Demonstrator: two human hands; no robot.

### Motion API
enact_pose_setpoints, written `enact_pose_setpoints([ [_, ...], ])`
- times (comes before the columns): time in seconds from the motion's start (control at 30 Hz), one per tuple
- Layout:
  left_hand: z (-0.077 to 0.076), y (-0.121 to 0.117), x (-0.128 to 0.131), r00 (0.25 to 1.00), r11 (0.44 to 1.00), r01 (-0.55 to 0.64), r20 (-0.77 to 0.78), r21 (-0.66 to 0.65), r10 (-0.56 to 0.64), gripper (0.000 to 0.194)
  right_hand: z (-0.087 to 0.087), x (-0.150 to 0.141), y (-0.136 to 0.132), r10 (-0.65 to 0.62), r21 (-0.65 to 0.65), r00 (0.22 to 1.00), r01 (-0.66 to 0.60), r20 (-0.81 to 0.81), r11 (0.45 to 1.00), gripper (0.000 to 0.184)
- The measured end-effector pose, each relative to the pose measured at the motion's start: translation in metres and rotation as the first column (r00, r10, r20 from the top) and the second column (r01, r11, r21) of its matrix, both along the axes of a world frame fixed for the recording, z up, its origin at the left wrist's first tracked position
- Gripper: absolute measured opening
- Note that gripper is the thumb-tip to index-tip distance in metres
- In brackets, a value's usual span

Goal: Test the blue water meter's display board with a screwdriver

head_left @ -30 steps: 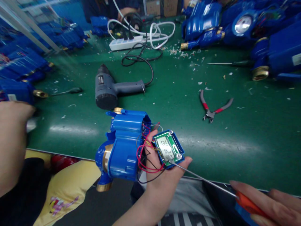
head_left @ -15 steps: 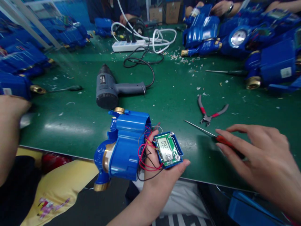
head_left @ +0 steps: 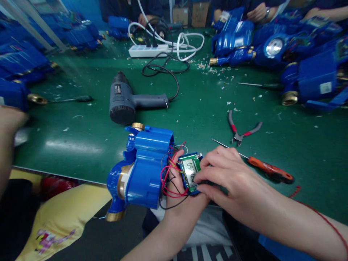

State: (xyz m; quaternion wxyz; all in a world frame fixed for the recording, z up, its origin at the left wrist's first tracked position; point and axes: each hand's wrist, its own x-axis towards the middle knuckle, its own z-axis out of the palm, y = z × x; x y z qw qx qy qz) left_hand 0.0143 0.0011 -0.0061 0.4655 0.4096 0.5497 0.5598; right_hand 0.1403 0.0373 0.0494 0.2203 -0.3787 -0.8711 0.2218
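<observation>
My left hand (head_left: 190,201) is palm up at the table's front edge, closed round a small blue display module (head_left: 190,170) with a green board and a lit screen. Red and black wires (head_left: 168,181) join the module to a blue water meter (head_left: 146,166) with brass ends, which sits against that hand's left side. My right hand (head_left: 231,177) lies over the module's right part, thumb and fingers pinched on its edge. An orange-handled screwdriver (head_left: 269,168) lies loose on the green table (head_left: 81,137), just right of my right hand.
Red-handled pliers (head_left: 241,132) lie behind the screwdriver. A grey heat gun (head_left: 125,101) and a white power strip (head_left: 148,50) with cables sit further back. Blue meters pile up at right (head_left: 312,72) and left (head_left: 16,72). Another person's arm (head_left: 8,137) is at my left; other hands (head_left: 258,12) work opposite.
My right hand held the screwdriver at the module, laid it on the table, and has now come back onto the module. My left hand has hardly moved.
</observation>
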Motion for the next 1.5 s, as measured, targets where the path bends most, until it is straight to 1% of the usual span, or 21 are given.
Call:
enact_pose_setpoints([
  [0.1, 0.002, 0.0, -0.001, 1.0, 1.0, 0.011, -0.009, -0.019, -0.011, 0.07, -0.003, -0.002, 0.0, -0.023, -0.048, 1.0, 0.022, -0.006, 0.999, 0.013],
  [0.17, 0.003, 0.001, -0.002, 1.0, 0.999, 0.013, -0.01, -0.032, -0.013, 0.071, -0.004, -0.004, 0.0, -0.012, -0.047, 1.0, 0.011, -0.016, 0.999, 0.013],
  [0.27, 0.001, 0.002, -0.002, 1.0, 0.999, 0.007, -0.014, -0.038, -0.007, 0.071, -0.001, -0.002, 0.001, -0.029, -0.06, 0.993, 0.022, -0.111, 0.998, 0.017],
  [0.4, -0.001, 0.002, -0.004, 0.996, 0.997, 0.015, -0.085, -0.08, -0.022, 0.082, 0.005, 0.014, 0.001, -0.183, -0.133, 0.94, 0.15, -0.287, 0.98, 0.014],
  [0.5, 0.002, 0.002, -0.007, 0.993, 0.994, 0.016, -0.115, -0.111, -0.029, 0.086, 0.008, 0.027, 0.008, -0.301, -0.16, 0.901, 0.262, -0.312, 0.952, 0.01],
  [0.57, 0.005, 0.003, -0.007, 0.995, 0.992, 0.021, -0.092, -0.128, -0.033, 0.085, 0.008, 0.031, 0.022, -0.366, -0.095, 0.874, 0.355, -0.32, 0.93, 0.008],
  [0.63, 0.008, 0.003, -0.008, 0.996, 0.991, 0.024, -0.081, -0.135, -0.035, 0.084, 0.008, 0.031, 0.041, -0.404, 0.047, 0.852, 0.443, -0.333, 0.895, 0.005],
  [0.67, 0.008, 0.003, -0.008, 0.995, 0.99, 0.023, -0.092, -0.136, -0.036, 0.083, 0.008, 0.031, 0.051, -0.404, 0.125, 0.852, 0.464, -0.333, 0.877, 0.007],
  [0.7, 0.008, 0.003, -0.008, 0.993, 0.99, 0.021, -0.109, -0.136, -0.036, 0.083, 0.009, 0.031, 0.059, -0.394, 0.18, 0.863, 0.462, -0.317, 0.868, 0.013],
  [0.77, 0.008, 0.003, -0.008, 0.99, 0.99, 0.02, -0.134, -0.138, -0.038, 0.083, 0.01, 0.031, 0.071, -0.371, 0.231, 0.884, 0.439, -0.282, 0.868, 0.022],
  [0.83, 0.006, 0.003, -0.009, 0.99, 0.991, 0.026, -0.135, -0.134, -0.044, 0.086, 0.012, 0.035, 0.072, -0.377, 0.24, 0.891, 0.436, -0.254, 0.868, 0.016],
  [0.9, 0.006, 0.003, -0.01, 0.991, 0.992, 0.03, -0.128, -0.126, -0.047, 0.088, 0.013, 0.044, 0.067, -0.44, 0.269, 0.868, 0.491, -0.228, 0.829, 0.011],
  [0.97, 0.009, 0.002, -0.01, 0.99, 0.99, 0.038, -0.128, -0.137, -0.055, 0.087, 0.013, 0.058, 0.06, -0.508, 0.293, 0.835, 0.55, -0.211, 0.782, 0.012],
  [1.0, 0.01, 0.002, -0.009, 0.991, 0.989, 0.039, -0.125, -0.144, -0.057, 0.086, 0.013, 0.068, 0.056, -0.526, 0.296, 0.827, 0.562, -0.197, 0.772, 0.015],
  [1.07, 0.014, 0.001, -0.008, 0.993, 0.983, 0.044, -0.097, -0.176, -0.062, 0.082, 0.011, 0.087, 0.05, -0.537, 0.289, 0.83, 0.557, -0.152, 0.778, 0.02],
  [1.13, 0.017, 0.002, -0.006, 0.996, 0.974, 0.052, -0.054, -0.222, -0.065, 0.081, 0.008, 0.106, 0.045, -0.553, 0.275, 0.83, 0.55, -0.074, 0.788, 0.014],
  [1.2, 0.018, 0.003, -0.005, 0.997, 0.96, 0.064, -0.021, -0.271, -0.072, 0.084, 0.001, 0.123, 0.042, -0.583, 0.26, 0.812, 0.563, 0.002, 0.785, 0.023],
  [1.27, 0.018, 0.005, -0.005, 0.997, 0.955, 0.074, 0.008, -0.289, -0.075, 0.086, -0.007, 0.136, 0.041, -0.586, 0.233, 0.808, 0.56, 0.06, 0.795, 0.017],
  [1.3, 0.018, 0.005, -0.005, 0.997, 0.955, 0.075, 0.017, -0.287, -0.074, 0.086, -0.012, 0.14, 0.041, -0.575, 0.219, 0.814, 0.549, 0.081, 0.807, 0.015],
  [1.4, 0.016, 0.008, -0.009, 0.998, 0.965, 0.062, -0.009, -0.255, -0.066, 0.085, -0.025, 0.148, 0.046, -0.505, 0.172, 0.851, 0.481, 0.143, 0.86, 0.022],
  [1.5, 0.01, 0.011, -0.015, 0.993, 0.974, 0.079, -0.068, -0.213, -0.095, 0.087, -0.029, 0.145, 0.053, -0.452, 0.134, 0.871, 0.433, 0.192, 0.892, 0.024],
])
